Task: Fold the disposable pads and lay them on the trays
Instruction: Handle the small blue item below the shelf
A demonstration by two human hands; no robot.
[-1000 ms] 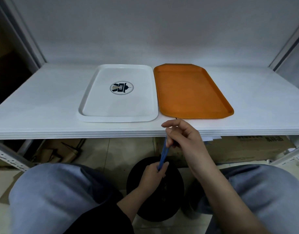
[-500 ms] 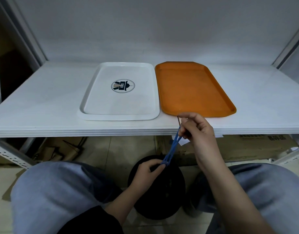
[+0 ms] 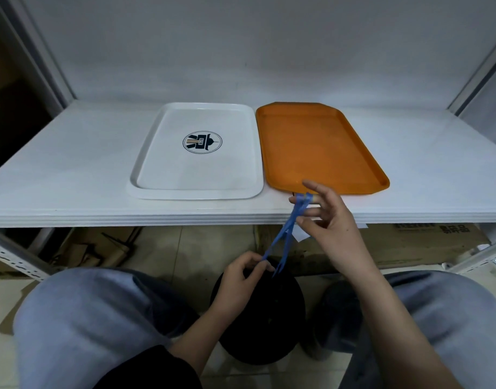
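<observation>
Your knees frame a black round bin on the floor. Above it, your left hand pinches the lower end of a thin blue strip, perhaps a rolled disposable pad, though you cannot tell. Your right hand holds the upper end looped over its partly spread fingers, at the desk edge. Farther back, a white tray with a round logo lies just beside an orange tray.
</observation>
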